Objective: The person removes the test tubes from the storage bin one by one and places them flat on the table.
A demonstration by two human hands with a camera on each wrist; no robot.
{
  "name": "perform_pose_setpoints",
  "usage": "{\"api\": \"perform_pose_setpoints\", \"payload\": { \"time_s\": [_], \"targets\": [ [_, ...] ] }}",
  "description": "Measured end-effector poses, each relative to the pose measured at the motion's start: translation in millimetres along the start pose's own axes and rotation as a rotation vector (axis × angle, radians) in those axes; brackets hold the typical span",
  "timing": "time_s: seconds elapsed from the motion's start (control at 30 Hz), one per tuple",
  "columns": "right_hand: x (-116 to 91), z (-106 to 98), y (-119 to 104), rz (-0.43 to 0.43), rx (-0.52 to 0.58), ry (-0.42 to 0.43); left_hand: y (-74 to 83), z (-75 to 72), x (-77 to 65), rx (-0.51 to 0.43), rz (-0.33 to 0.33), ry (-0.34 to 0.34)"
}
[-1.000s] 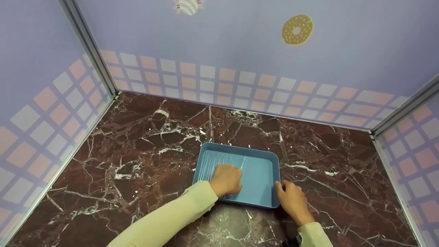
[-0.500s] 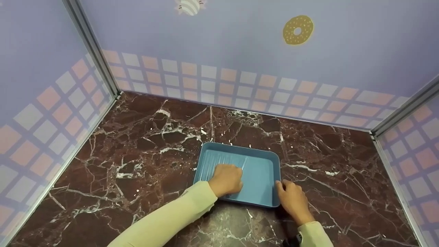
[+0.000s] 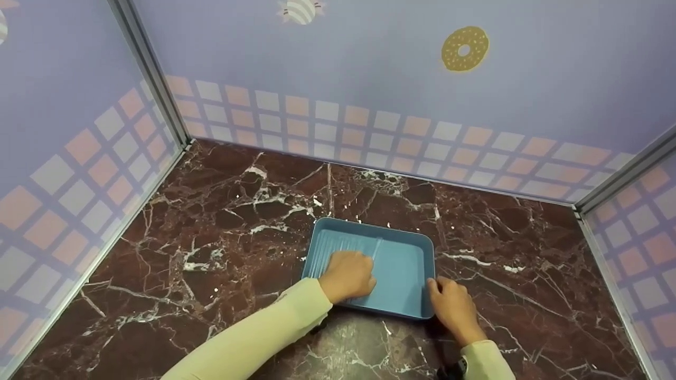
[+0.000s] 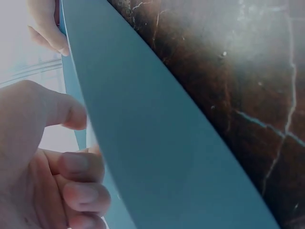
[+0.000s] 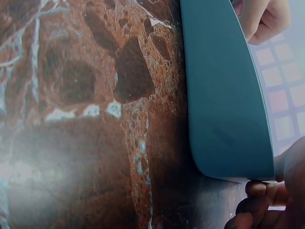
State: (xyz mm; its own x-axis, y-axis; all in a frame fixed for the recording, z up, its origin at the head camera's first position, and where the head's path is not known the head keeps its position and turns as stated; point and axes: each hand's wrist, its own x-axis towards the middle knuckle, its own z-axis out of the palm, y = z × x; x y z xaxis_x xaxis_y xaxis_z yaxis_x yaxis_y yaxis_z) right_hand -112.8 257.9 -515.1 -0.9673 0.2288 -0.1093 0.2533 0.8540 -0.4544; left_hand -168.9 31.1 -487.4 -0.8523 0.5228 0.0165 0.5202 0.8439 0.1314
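A blue paint tray (image 3: 398, 274) with a ribbed left half lies on the marbled surface. My left hand (image 3: 347, 275) is over the ribbed half, near the wall closest to me, its fingers curled. In the left wrist view, a small pale sliver (image 4: 89, 136) shows between its thumb and fingers, behind the tray's wall; the rest is hidden, so I cannot tell what it is. My right hand (image 3: 453, 306) grips the tray's right wall close to the near corner. The right wrist view shows its curled fingers (image 5: 255, 205) outside that corner.
White crumbs (image 3: 318, 202) are scattered on the dark red marbled surface (image 3: 237, 295), mostly beyond the tray's far left corner. Purple panels with a checked band (image 3: 348, 134) stand at the back and both sides, joined by grey corner posts (image 3: 158, 79).
The head view has shifted slightly, so the scene sits a little further right. My left hand lies slightly further left over the tray; my right hand keeps its grip.
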Motion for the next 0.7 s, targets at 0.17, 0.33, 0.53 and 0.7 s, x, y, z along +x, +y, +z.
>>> {"api": "perform_pose_setpoints", "payload": {
  "time_s": [0.17,0.33,0.53,0.7],
  "targets": [
    [0.5,1.3,1.1,-0.021,-0.005,0.028,-0.7,-3.4,-1.5,-0.032,0.021,0.037],
    [0.9,2.9,0.8,-0.034,-0.003,0.038,-1.2,-6.8,-2.5,-0.041,0.016,0.021],
    [1.5,2.8,1.3,-0.034,0.012,0.071,-3.2,-9.6,-2.6,-0.039,0.004,0.021],
    [0.9,4.8,3.5,-0.019,0.03,0.07,-6.5,-12.6,-6.5,-0.045,0.005,0.035]
  ]
}}
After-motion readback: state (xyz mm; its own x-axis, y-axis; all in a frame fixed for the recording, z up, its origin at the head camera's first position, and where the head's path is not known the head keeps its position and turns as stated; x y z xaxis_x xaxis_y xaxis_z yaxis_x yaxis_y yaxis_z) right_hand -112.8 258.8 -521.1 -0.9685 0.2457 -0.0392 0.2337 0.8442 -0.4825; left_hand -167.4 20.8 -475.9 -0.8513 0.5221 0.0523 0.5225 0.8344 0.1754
